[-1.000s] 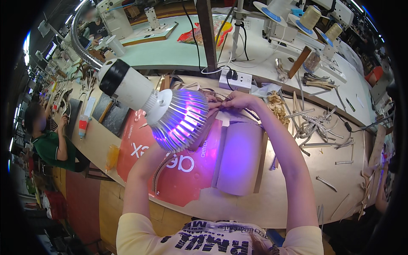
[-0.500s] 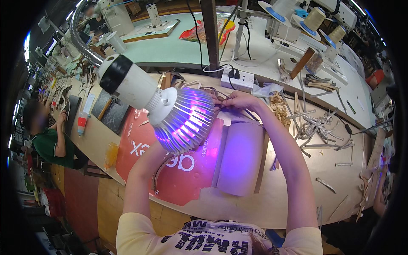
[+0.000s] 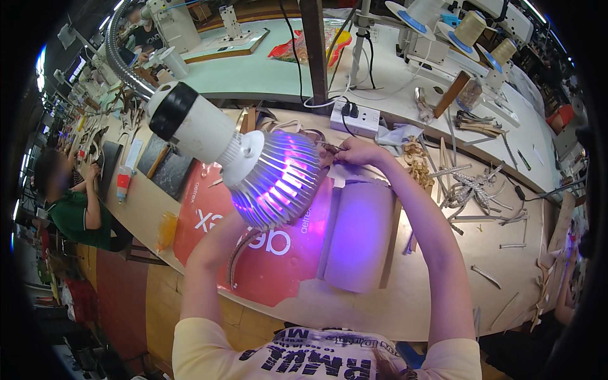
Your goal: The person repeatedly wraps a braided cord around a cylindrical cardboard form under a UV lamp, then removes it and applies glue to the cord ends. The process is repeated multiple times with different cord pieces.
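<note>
The right hand [image 3: 358, 152] is closed in a pinch on a small thin tool [image 3: 328, 146] at the far edge of the red mat [image 3: 209, 215], just behind the lamp head [image 3: 275, 180]. The left hand is hidden behind that lamp; its finger state cannot be told. A pale rectangular board [image 3: 358, 237], tinted violet by the lamp, lies on the mat's right part. The mat rests on a wooden workbench [image 3: 506, 266] strewn with strips and cut pieces. A white power strip [image 3: 354, 117] sits beyond the hand. Behind it, a light green table [image 3: 266, 69] carries sewing machines and 2 thread cones [image 3: 487, 41]. A seated person in green [image 3: 73, 212] works at the left
</note>
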Motion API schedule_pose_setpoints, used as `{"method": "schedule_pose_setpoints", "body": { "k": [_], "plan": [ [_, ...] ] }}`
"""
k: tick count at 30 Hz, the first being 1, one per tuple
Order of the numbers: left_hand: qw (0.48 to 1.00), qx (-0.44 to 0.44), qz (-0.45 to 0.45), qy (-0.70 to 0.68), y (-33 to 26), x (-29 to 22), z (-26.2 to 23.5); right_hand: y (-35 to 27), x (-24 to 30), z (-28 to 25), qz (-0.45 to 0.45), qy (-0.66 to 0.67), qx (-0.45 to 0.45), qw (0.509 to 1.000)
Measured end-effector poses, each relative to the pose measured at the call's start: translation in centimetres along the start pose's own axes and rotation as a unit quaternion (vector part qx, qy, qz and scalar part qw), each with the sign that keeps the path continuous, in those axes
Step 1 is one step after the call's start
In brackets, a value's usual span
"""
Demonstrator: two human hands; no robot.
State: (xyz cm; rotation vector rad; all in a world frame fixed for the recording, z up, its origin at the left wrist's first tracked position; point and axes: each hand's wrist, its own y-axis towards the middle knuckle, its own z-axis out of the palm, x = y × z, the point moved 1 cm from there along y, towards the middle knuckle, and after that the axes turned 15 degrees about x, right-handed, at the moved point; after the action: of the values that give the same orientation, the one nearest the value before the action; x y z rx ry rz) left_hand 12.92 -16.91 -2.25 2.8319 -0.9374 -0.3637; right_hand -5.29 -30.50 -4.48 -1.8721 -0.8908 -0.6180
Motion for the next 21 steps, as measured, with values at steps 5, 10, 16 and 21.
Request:
{"method": "schedule_pose_setpoints", "body": {
  "k": [5, 10, 16, 21],
  "plan": [
    [0.999, 0.018, 0.016, 0.031, -7.0, -3.3, -4.1, -0.2, 0.5, 0.1, 0.006, -0.044, -0.029, 0.999],
    [0.993, -0.016, -0.053, -0.107, -12.5, -13.3, -13.4, 0.1, 0.6, 0.1, 0.014, -0.063, -0.037, 0.997],
    [0.931, -0.09, 0.154, -0.319, -10.3, -22.8, -23.7, 0.4, 0.7, 0.0, 0.026, -0.091, -0.04, 0.995],
    [0.963, 0.198, -0.015, -0.184, -6.9, -25.9, -23.1, -3.2, 2.6, -0.9, 0.038, -0.161, -0.25, 0.954]
  ]
}}
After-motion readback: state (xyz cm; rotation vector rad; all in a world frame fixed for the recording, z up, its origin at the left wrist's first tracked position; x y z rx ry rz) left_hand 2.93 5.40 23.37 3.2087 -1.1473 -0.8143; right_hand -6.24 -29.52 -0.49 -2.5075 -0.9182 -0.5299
